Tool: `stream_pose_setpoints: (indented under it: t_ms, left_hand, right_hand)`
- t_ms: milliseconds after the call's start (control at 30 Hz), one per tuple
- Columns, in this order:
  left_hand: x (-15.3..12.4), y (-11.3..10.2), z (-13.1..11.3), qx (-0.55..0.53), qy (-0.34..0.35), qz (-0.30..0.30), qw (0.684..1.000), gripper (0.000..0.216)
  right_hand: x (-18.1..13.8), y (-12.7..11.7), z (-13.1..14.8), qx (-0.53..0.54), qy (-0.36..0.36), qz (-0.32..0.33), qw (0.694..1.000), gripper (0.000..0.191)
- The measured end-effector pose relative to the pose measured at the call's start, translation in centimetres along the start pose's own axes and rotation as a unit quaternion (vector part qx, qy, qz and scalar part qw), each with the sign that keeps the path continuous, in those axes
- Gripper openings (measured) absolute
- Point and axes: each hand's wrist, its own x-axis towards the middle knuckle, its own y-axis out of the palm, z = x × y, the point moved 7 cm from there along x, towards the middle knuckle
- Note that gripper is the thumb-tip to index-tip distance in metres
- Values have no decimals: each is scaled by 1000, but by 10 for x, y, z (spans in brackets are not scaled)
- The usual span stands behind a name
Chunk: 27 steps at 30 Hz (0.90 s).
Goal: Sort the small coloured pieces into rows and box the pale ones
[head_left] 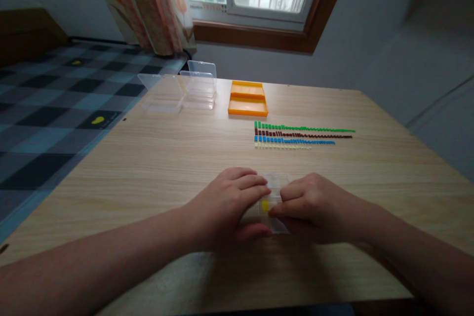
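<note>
A small clear plastic box lies on the table in front of me, partly covered by both hands. Inside it a yellow piece shows through between my fingers. My left hand grips the box's left side, fingers over the top and thumb along the near side. Curled over the right side is my right hand, its index fingertip beside the yellow piece. Whatever its fingers pinch is hidden. Beyond the box, small pieces lie in rows: green, dark brown, blue and cream.
An opened orange case stands behind the rows on the wooden table. Left of it are two clear plastic boxes with raised lids, one nearer and one farther. A bed with a checked cover adjoins the table's left side.
</note>
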Motion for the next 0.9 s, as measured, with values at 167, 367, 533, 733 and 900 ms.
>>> stream_pose_setpoints:
  t_ms: [167, 367, 533, 733, 900]
  left_hand:
    - [0, 0, 0, -4, -3, -1, 1000, 55]
    - [0, 0, 0, -5, 1, -8, 1000, 53]
    - [0, 0, 0, 1, -3, 2, 1000, 54]
    - [0, 0, -1, 20, -8, 4, 1000, 57]
    - [-3, -1, -2, 45, -4, -13, 999, 54]
  right_hand:
    - [1, -3, 1, 13, -5, -24, 1000, 16]
    - [0, -1, 2, -2, -5, -18, 1000, 15]
    - [-2, -14, 2, 19, -17, -57, 998, 19]
    - [-12, -43, -20, -18, 108, -207, 972, 23]
    - [-14, -33, -40, -21, 237, -172, 956, 32]
